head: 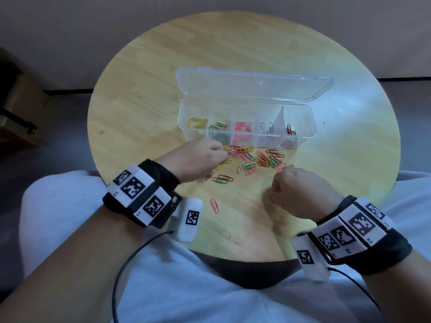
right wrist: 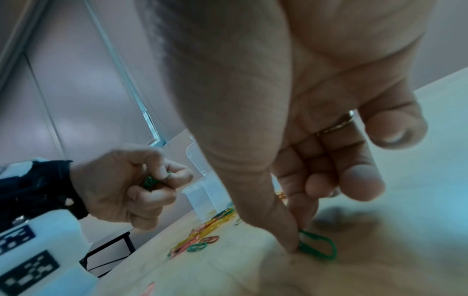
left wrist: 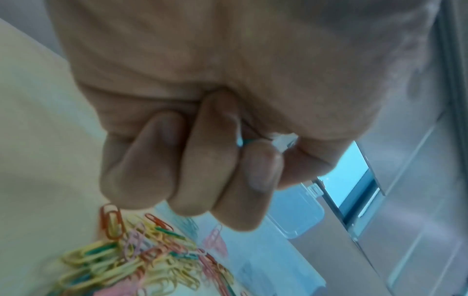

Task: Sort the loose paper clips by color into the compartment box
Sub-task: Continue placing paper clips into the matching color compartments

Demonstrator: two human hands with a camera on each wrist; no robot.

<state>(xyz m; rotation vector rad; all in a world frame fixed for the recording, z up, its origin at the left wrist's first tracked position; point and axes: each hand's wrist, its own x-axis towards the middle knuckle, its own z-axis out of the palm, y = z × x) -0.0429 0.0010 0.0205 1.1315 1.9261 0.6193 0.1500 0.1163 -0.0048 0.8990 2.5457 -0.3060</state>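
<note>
A clear compartment box (head: 307, 136) stands open on the round wooden table (head: 144, 89); its compartments hold yellow, green, pink, white and red clips. Loose mixed clips (head: 258, 159) (left wrist: 142, 260) lie in front of it. My left hand (head: 210, 157) (left wrist: 253, 152) hovers over the pile's left end, fingers curled around green paper clips (right wrist: 152, 181). My right hand (head: 293, 185) (right wrist: 298, 238) is at the pile's near right edge. Its thumb and forefinger pinch a green paper clip (right wrist: 319, 248) that lies on the tabletop.
A single pink clip (head: 215, 205) lies apart, nearer the table's front edge. The box lid (head: 254, 85) lies open behind the compartments. A cardboard box (head: 21, 108) sits on the floor at the left. My lap is against the table's near edge.
</note>
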